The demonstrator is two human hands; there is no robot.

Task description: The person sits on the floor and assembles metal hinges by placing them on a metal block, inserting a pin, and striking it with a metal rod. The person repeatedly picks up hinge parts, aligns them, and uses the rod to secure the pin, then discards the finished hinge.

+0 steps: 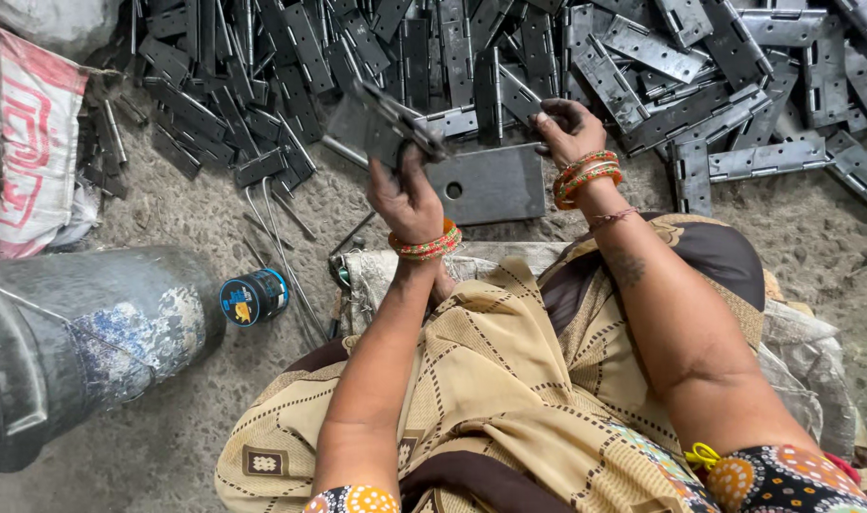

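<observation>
Left hand holds one dark metal hinge raised off the floor, fingers wrapped around its lower edge. Right hand reaches into the hinge pile, fingers pinching one loose hinge leaf. One flat steel block with a hole lies between both hands, just below the fingers. Pile too many to count. One small blue-rimmed tin and several thin pins lie left of the left fingers; one grey drum further left.

Rough grey concrete floor, dark drum at left, daylight.
</observation>
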